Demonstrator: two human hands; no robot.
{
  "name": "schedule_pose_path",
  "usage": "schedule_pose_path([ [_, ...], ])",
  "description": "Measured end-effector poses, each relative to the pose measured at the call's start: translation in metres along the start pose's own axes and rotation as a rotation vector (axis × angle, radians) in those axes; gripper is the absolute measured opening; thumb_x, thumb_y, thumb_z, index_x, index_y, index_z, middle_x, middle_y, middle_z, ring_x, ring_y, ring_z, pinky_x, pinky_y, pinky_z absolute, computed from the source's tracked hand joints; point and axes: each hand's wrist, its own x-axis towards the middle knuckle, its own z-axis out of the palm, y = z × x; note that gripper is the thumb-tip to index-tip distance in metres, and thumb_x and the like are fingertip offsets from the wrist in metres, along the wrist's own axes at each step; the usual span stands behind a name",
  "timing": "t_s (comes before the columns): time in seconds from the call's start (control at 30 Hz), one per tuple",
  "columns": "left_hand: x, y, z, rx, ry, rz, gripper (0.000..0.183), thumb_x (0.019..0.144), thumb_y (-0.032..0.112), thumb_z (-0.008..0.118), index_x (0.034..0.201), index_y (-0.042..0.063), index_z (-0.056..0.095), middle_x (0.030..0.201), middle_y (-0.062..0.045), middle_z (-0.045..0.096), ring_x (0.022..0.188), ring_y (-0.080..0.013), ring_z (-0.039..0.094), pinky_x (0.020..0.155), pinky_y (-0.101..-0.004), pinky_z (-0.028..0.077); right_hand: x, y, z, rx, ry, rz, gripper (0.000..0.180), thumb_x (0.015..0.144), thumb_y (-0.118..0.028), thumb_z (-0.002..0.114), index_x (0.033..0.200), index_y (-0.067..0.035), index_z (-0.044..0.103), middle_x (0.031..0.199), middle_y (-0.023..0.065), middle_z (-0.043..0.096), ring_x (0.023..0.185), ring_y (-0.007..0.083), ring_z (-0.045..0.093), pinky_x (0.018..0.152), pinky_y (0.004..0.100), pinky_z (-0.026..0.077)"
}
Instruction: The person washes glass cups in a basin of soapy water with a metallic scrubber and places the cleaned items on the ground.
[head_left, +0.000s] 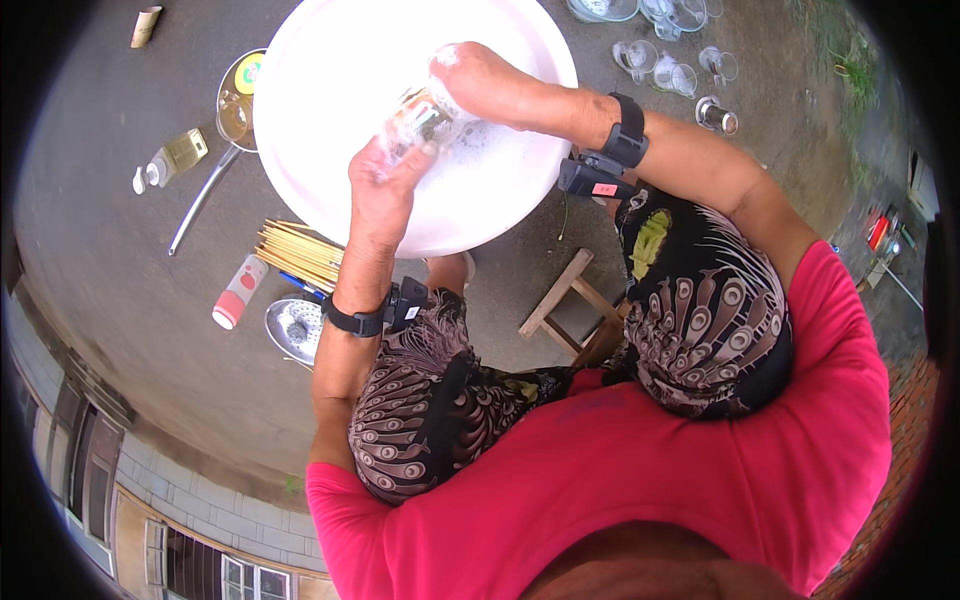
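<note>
A soapy, clear glass vessel (424, 120) is held tilted above a large white basin (315, 161) with suds in it. My left hand (382, 169) grips the vessel from the lower left, its thumb along the near side. At the vessel's upper right end is my right hand (476, 82), covered with foam at the fingers; its fingertips are hidden, and whether it grips the rim or reaches inside cannot be told.
Left of the basin lie a pump bottle (180, 154), a long-handled pan (240, 135), wooden chopsticks (300, 251), a pink-and-white container (240, 292) and a perforated metal ladle (296, 330). Soapy glass cups (675, 76) and a metal cup (716, 116) stand at the right. A wooden stool (559, 292) is below.
</note>
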Motion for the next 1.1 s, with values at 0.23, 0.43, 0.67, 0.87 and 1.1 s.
schedule_pose_path([
  [0.23,0.012,0.002,-0.005,-0.436,-0.078,-0.118,0.042,0.083,0.008,0.059,0.12,-0.009,0.05,0.115,-0.017,0.06,0.104,-0.0273,0.059,0.097,-0.037,0.043,-0.001,0.022,0.009,-0.361,0.279,-0.415,0.028,0.089,-0.018,0.051,0.101,0.007,0.056,0.089,0.016,0.058,0.079,0.0299,0.061,0.067,0.0386,0.052],
  [0.43,0.005,-0.001,-0.011,-0.588,-0.113,-0.143,0.042,0.085,0.012,0.06,0.121,-0.008,0.05,0.117,-0.016,0.058,0.112,-0.0271,0.054,0.101,-0.0407,0.04,-0.018,0.016,0.009,-0.31,0.415,-0.84,0.018,0.09,-0.016,0.051,0.096,0.0,0.05,0.083,0.0176,0.059,0.075,0.0299,0.06,0.064,0.0373,0.052],
  [0.67,-0.007,-0.012,-0.002,1.195,-0.186,0.506,0.036,0.088,0.017,0.058,0.121,0.001,0.056,0.113,-0.01,0.062,0.102,-0.0219,0.059,0.092,-0.0362,0.044,-0.009,0.024,0.007,-0.039,0.034,-0.203,0.024,0.089,-0.013,0.051,0.106,0.004,0.053,0.097,0.0162,0.059,0.079,0.0249,0.062,0.067,0.0354,0.053],
  [0.87,0.012,0.002,-0.005,-0.423,0.205,-0.152,0.027,0.092,0.014,0.05,0.11,-0.005,0.059,0.099,-0.01,0.065,0.085,-0.0215,0.063,0.079,-0.029,0.05,-0.023,0.002,0.012,-0.345,0.302,-0.608,0.02,0.089,-0.013,0.052,0.102,0.002,0.055,0.094,0.0157,0.061,0.081,0.0255,0.063,0.07,0.0368,0.053],
  [1.1,0.005,0.007,0.001,-0.209,0.134,0.016,0.026,0.091,0.012,0.053,0.11,-0.006,0.058,0.099,-0.01,0.065,0.087,-0.0183,0.061,0.081,-0.0295,0.049,-0.013,-0.003,0.013,-0.066,0.275,-0.333,0.03,0.093,-0.02,0.047,0.1,0.007,0.056,0.092,0.0195,0.06,0.081,0.0281,0.063,0.07,0.0396,0.052],
])
